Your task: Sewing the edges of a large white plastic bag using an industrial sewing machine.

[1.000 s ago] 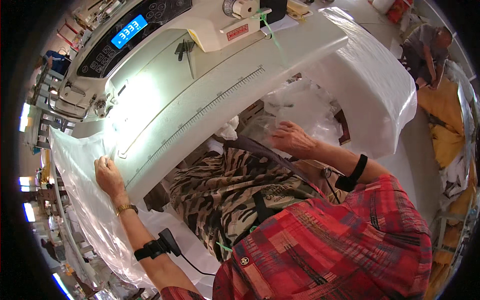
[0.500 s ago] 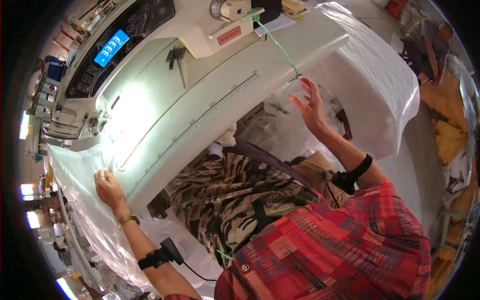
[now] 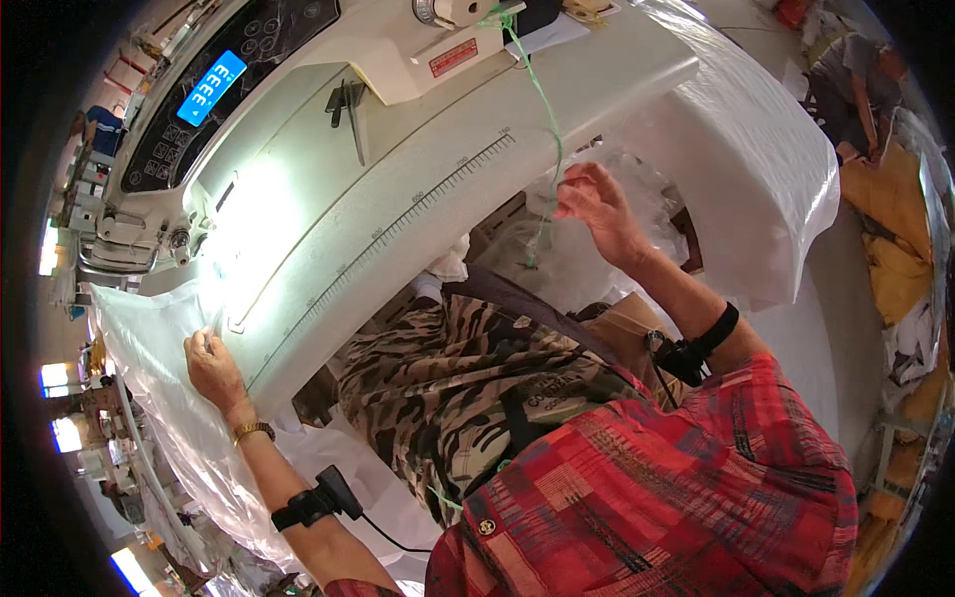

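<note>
At the near left end of the sewing machine's table, my left hand [image 3: 213, 370] is closed with its fingers pressed together. A white translucent sheet [image 3: 149, 333] runs up beside it, and what lies between the fingers is too small to make out. A green string [image 3: 545, 99] hangs from the machine's top, over the table's front edge. My right hand [image 3: 605, 211] is beside that edge, fingers bent in and fingertips on the string. The string's loose lower end dangles below them.
A pale sewing machine [image 3: 428, 70] with a lit display [image 3: 211, 88] stands across the far side. Black thread snips [image 3: 348, 107] lie on its ruler-marked table [image 3: 438, 159]. Glossy white sheeting [image 3: 756, 189] covers the right end. Another person [image 3: 854, 90] sits at far right near yellow cloth [image 3: 885, 199].
My right hand has drawn down and slightly left, its spread fingers curling in. The green string has swung left and now hangs lower. My left hand has barely moved.
</note>
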Available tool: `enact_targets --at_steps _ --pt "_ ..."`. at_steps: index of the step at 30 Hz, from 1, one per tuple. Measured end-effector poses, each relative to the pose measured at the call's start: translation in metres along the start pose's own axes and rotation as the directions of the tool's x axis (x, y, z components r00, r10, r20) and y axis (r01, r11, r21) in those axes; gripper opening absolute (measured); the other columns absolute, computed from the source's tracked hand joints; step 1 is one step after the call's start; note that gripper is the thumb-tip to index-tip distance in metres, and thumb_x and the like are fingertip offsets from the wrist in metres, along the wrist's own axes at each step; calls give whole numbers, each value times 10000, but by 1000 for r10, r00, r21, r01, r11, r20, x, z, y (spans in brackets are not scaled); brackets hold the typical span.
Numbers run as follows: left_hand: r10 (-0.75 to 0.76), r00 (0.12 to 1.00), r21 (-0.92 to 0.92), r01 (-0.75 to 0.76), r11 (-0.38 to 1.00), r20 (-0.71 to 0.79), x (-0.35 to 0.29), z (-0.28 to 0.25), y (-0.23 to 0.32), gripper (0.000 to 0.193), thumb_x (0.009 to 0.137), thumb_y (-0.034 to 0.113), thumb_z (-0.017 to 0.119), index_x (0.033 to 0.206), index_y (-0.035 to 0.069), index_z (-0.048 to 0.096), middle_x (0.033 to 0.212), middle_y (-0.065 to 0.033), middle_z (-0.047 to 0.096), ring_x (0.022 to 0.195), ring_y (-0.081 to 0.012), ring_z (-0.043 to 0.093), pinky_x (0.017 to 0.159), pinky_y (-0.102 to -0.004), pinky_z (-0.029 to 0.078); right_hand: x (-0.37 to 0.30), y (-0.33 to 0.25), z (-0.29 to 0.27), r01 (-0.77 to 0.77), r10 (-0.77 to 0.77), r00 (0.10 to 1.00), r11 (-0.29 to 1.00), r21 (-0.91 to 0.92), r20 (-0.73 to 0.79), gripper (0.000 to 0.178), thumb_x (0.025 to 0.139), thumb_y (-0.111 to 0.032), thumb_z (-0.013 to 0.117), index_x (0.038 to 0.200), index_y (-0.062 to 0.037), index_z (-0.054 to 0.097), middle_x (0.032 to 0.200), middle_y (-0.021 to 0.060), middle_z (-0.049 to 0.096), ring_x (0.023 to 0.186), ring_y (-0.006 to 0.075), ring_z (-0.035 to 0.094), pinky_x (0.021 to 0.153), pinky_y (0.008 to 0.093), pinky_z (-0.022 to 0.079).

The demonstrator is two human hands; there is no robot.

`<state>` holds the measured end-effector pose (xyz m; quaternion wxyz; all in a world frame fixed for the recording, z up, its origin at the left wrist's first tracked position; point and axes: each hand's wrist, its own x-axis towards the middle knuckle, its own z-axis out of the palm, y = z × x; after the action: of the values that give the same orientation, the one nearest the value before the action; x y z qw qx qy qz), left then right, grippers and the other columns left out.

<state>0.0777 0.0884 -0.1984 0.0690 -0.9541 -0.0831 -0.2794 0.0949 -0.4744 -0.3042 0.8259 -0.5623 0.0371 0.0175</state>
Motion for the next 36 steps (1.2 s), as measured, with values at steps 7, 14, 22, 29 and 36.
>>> enact_targets --at_steps 7,14,22,29,36 --pt "-9 1000 -30 9 1000 -8 0 -4 4 162 878 110 520 966 12 614 924 -138 577 838 -338 594 727 -421 475 16 0 19 240 -245 970 946 -218 5 401 881 -177 695 1195 -35 492 1103 50 567 1073 157 525 918 310 431" --pt "10 999 -18 -11 1000 -30 0 -5 6 149 876 100 520 954 12 611 910 -142 573 831 -342 589 723 -425 474 18 2 23 284 -286 958 955 83 17 274 878 -114 694 1065 -39 509 1004 48 582 985 136 553 913 308 445" --pt "-2 1000 -49 1 999 -18 0 -5 7 147 868 96 517 943 5 604 909 -140 581 837 -339 593 729 -421 474 9 2 4 279 -277 958 960 17 -75 140 897 -93 653 968 -55 538 916 21 589 846 133 606 769 330 535" --pt "-11 999 -48 9 999 -30 1 -8 10 154 864 97 513 949 5 603 904 -141 576 832 -341 593 725 -422 474 -8 -17 18 297 -300 954 949 -106 -12 203 955 -207 583 853 -32 586 825 54 627 761 132 578 729 303 482" --pt "-18 999 -64 15 998 -39 -2 -7 10 132 867 82 508 920 -6 590 897 -149 565 833 -351 581 725 -427 468 -20 -24 15 217 -231 964 969 117 128 325 1022 -275 452 785 -59 503 674 -9 501 619 90 460 597 267 400"
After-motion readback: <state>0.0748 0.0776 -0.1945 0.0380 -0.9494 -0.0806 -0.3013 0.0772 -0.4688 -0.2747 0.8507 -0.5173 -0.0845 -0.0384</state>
